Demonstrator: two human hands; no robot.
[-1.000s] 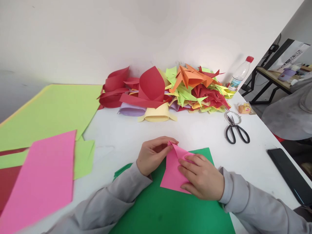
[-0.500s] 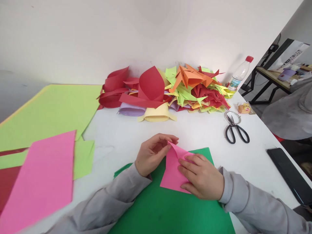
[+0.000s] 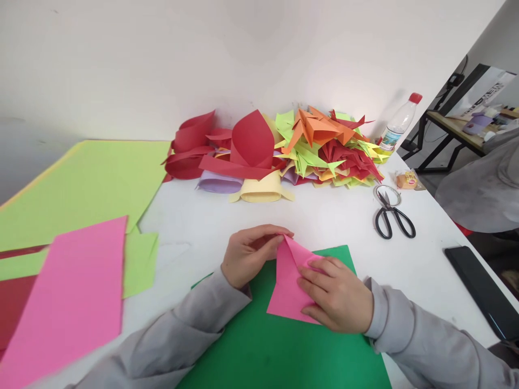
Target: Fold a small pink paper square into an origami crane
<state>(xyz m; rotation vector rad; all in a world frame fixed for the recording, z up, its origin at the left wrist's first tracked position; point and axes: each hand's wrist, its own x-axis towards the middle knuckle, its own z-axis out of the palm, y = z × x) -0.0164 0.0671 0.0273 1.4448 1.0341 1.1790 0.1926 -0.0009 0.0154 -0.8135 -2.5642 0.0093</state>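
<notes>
A small sheet of pink paper (image 3: pixel 290 292) lies over a large green sheet (image 3: pixel 267 351) in front of me. Its upper edge is partly folded over, with a slanting crease running down toward the right. At the top corner, my left hand (image 3: pixel 251 254) pinches the pink paper between thumb and fingers. My right hand (image 3: pixel 338 294) rests on the right part of the same sheet, fingers stretched out and a little apart, pressing it down. That hand covers the sheet's right side.
Pink sheets (image 3: pixel 77 292) and light green sheets (image 3: pixel 97 183) lie on the left. Along the wall sit red paper loops (image 3: pixel 251 143) and a pile of folded paper shapes (image 3: pixel 320 146). To the right are scissors (image 3: pixel 391 213), a bottle (image 3: pixel 399 124), a wrapped snack (image 3: pixel 406 180) and a black phone (image 3: pixel 482 292).
My left fingers have closed in on the paper's top corner, and the folded edge there sits slightly further right. The right hand has barely moved.
</notes>
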